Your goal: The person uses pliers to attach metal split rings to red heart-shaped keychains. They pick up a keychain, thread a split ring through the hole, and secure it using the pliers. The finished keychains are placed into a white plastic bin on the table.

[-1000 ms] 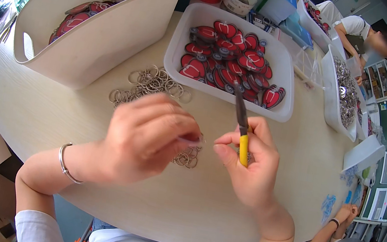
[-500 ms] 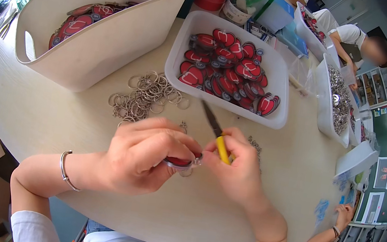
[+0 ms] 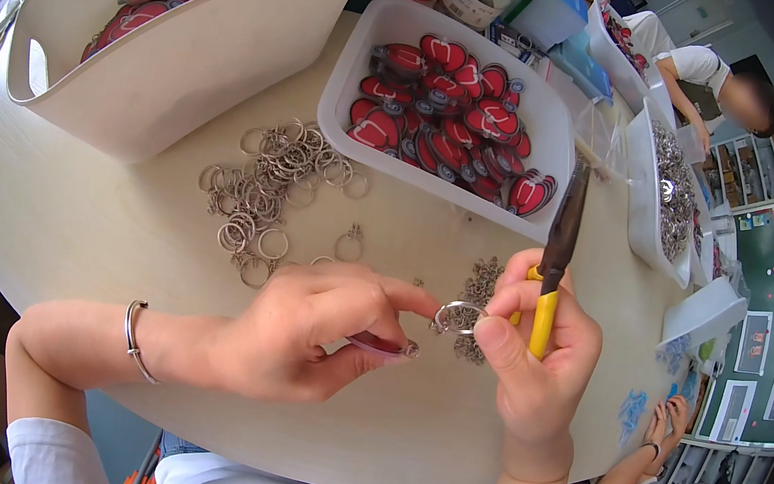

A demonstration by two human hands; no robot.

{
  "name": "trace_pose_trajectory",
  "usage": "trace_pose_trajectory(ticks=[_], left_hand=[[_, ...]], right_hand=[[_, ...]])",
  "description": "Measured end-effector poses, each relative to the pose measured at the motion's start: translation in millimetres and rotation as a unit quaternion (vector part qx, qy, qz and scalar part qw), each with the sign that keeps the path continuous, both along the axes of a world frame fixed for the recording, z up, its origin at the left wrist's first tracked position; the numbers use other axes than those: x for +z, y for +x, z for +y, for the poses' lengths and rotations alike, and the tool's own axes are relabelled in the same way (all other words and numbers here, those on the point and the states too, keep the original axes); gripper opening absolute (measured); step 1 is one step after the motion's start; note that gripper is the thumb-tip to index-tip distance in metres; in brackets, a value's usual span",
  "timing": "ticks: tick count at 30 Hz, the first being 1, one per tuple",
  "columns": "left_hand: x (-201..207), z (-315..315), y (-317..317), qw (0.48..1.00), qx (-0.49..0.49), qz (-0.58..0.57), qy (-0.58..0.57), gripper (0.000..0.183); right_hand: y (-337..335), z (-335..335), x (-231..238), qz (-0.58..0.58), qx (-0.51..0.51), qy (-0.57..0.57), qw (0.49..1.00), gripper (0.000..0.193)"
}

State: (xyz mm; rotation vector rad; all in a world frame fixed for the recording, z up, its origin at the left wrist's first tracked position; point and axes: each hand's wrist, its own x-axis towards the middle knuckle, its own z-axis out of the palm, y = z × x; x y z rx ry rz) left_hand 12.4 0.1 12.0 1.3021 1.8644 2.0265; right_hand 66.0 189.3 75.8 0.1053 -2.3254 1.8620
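Looks mid-piece to me: the silver ring (image 3: 464, 304) and flat tag (image 3: 378, 346) aren't joined yet, both held up over the desk (image 3: 356, 440), and there's loads left, going by the loose rings (image 3: 262, 184) and red tags (image 3: 452, 131). Left hand (image 3: 318, 327) pinches the tag, index stretched to the ring's edge; right hand (image 3: 540, 363) pinches the ring, yellow-handled pliers (image 3: 563, 235) tucked in its grip.

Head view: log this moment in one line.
left hand: holds flat piece | right hand: holds pliers, pinches silver ring | loose rings: piled on table
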Motion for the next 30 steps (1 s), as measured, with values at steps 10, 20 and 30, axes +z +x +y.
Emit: trace_pose_trajectory(ticks=[10,20,30], left_hand=[[5.6,-0.5,-0.9,0.998,0.0,0.059,0.003,0.022],[6.0,2.4,0.7,0.999,0.005,0.029,0.028,0.024],[7.3,1.7,-0.2,0.999,0.001,0.033,0.029,0.024]], right_hand=[[8.6,-3.4,2.9,0.023,0.01,-0.012,1.0,0.018],[12.9,-3.8,5.0,0.031,-0.004,-0.013,0.999,0.017],[15.3,-4.2,8.5,0.028,-0.009,0.002,1.0,0.018]])
